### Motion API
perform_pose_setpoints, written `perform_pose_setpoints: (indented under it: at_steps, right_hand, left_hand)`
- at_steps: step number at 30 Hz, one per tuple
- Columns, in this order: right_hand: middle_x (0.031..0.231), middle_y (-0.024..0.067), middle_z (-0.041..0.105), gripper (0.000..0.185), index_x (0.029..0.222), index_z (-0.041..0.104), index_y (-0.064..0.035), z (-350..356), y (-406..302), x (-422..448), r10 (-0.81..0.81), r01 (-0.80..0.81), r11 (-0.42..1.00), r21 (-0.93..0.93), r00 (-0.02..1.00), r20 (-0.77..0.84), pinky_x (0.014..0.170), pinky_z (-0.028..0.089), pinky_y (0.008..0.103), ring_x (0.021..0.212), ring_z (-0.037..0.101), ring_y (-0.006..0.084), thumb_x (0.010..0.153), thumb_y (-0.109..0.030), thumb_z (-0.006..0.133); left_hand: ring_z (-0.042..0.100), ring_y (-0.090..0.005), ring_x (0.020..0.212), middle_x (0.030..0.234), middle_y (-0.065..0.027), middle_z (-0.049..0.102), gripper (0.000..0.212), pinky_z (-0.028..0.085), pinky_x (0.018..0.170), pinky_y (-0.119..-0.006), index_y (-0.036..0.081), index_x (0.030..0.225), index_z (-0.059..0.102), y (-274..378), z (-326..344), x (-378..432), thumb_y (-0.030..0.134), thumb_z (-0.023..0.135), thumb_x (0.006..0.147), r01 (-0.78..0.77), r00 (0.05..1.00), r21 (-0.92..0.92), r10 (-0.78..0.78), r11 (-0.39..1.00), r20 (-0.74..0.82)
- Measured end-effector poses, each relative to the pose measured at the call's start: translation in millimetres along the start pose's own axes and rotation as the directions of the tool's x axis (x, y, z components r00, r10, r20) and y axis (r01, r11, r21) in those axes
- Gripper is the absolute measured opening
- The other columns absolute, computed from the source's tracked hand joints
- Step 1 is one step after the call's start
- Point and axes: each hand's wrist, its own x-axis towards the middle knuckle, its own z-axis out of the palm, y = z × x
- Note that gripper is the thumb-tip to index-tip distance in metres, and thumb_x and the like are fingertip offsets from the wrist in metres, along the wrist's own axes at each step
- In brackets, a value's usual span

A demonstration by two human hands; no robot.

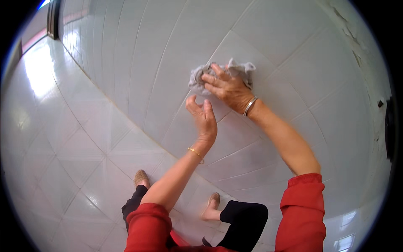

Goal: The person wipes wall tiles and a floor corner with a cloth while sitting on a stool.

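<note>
A crumpled grey cloth (198,77) lies pressed against the white wall tiles (170,72) under my right hand (228,86). The fingers of that hand are spread over the cloth, and a silver bangle circles its wrist. My left hand (203,118) is just below the cloth, apart from it, with thumb and fingers curled apart and nothing between them. A thin gold-coloured bracelet is on the left wrist.
Glossy floor tiles (91,148) meet the wall along a slanting joint. My brown shoes are on the floor below. Cracked, peeling plaster (349,34) and a dark object (389,129) are at the right. A dark frame (53,20) stands at the upper left.
</note>
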Motion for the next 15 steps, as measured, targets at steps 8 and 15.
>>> perform_pose_setpoints:
  at_steps: [8, 15]
  right_hand:
    - [0.133, 0.0014, 0.050, 0.040, 0.115, 0.058, -0.0131, -37.3, -20.6, -63.1, 0.409, -0.403, 0.912, 0.072, 0.906, -0.111, 0.099, 0.039, 0.0499, 0.126, 0.043, 0.0277, 0.076, -0.010, 0.066]
    - [0.135, 0.0106, 0.049, 0.036, 0.117, 0.058, -0.0057, -80.1, -36.6, -126.7, 0.512, -0.455, 0.824, 0.339, 0.854, -0.098, 0.106, 0.030, 0.0499, 0.128, 0.044, 0.0307, 0.082, -0.011, 0.062]
  left_hand:
    - [0.005, -0.0276, 0.145, 0.156, -0.0156, 0.005, 0.070, 0.013, 0.116, -0.039, 0.002, 0.149, 0.008, 74.1, 21.0, -26.6, 0.039, 0.040, 0.100, -0.034, 0.900, -0.028, 0.042, 0.999, 0.434]
    - [0.001, -0.0404, 0.143, 0.154, -0.0249, 0.004, 0.080, 0.007, 0.114, -0.049, 0.000, 0.148, 0.012, 38.8, 54.8, -31.9, 0.047, 0.048, 0.095, -0.294, 0.891, 0.160, 0.209, 0.942, 0.404]
